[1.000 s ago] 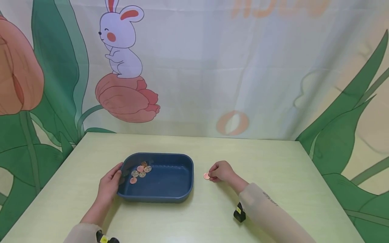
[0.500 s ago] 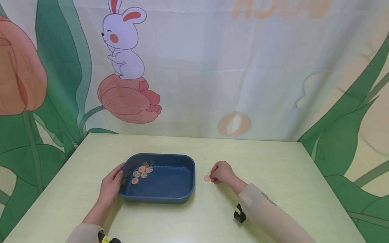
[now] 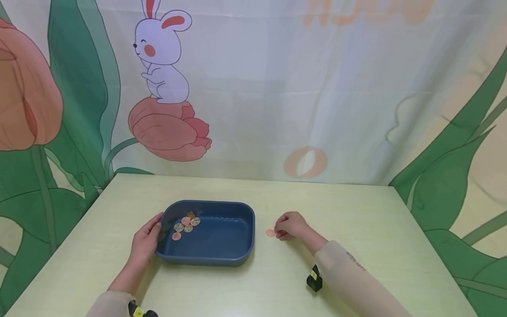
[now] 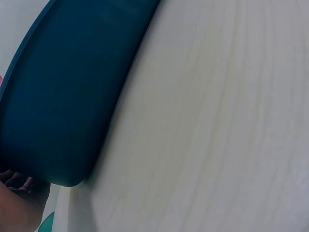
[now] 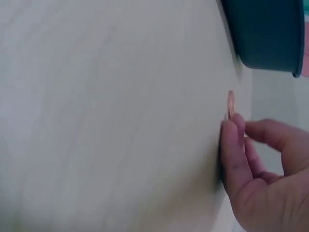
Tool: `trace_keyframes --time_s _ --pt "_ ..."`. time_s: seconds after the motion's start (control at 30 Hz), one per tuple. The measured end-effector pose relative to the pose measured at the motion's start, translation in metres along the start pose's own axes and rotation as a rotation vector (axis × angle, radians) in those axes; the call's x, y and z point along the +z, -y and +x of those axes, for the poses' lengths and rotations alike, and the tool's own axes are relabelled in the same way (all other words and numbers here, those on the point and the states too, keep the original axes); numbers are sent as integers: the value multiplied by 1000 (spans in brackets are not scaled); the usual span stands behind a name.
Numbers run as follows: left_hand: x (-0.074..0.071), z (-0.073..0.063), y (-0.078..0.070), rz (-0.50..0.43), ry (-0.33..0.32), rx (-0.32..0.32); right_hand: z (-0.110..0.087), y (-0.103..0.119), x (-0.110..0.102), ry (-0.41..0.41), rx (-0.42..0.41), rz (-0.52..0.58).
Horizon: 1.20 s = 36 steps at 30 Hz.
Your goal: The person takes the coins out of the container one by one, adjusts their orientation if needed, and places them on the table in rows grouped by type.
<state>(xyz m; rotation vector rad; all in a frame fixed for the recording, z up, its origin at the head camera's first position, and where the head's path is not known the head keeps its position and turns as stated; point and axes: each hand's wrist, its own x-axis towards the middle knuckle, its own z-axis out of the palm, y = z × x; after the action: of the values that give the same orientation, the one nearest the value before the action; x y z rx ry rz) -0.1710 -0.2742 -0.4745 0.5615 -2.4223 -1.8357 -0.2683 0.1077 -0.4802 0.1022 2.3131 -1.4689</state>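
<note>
My left hand (image 3: 145, 240) grips the left end of a dark blue rectangular tray (image 3: 206, 259), thumb at the rim and fingers along the outer wall. Inside, toward the tray's left end, lie several copper and silver-coloured coins (image 3: 185, 221). To the right of the tray, my right hand (image 3: 292, 224) pinches a copper coin (image 3: 270, 232) between thumb and fingertips. In the right wrist view that coin (image 5: 231, 104) shows nearly edge-on, sticking out past the fingertips, close over the table. The left wrist view shows the tray's outer side (image 4: 72, 96) and part of my left hand (image 4: 21, 200) at its corner.
Both hands and the tray are at a pale wood-grain table (image 3: 348, 211). A printed curtain (image 3: 253, 88) with a rabbit, tulips and leaves hangs behind its far edge. Black wrist cameras sit at both cuffs, one by the right sleeve (image 3: 356, 273).
The head view shifts slightly, so everything appears a little farther right and lower. Both hands keep their holds on the tray and the coin.
</note>
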Motion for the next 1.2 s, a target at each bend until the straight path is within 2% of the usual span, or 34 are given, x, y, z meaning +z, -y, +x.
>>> trace_keyframes --time_s 0.17,0.43,0.63,0.87,1.2 --pt "0 0 1 -7 6 -11 -3 5 -4 54 12 -2" --pt "0 1 2 -6 4 -11 -9 32 -14 78 -75 -120" --pt "0 2 1 -11 4 -15 -7 52 -21 107 -112 -150" --pt "1 2 0 -5 4 -4 -6 76 -18 116 -148 -200" --pt "0 0 0 -10 0 6 -5 109 -8 209 -196 -273"
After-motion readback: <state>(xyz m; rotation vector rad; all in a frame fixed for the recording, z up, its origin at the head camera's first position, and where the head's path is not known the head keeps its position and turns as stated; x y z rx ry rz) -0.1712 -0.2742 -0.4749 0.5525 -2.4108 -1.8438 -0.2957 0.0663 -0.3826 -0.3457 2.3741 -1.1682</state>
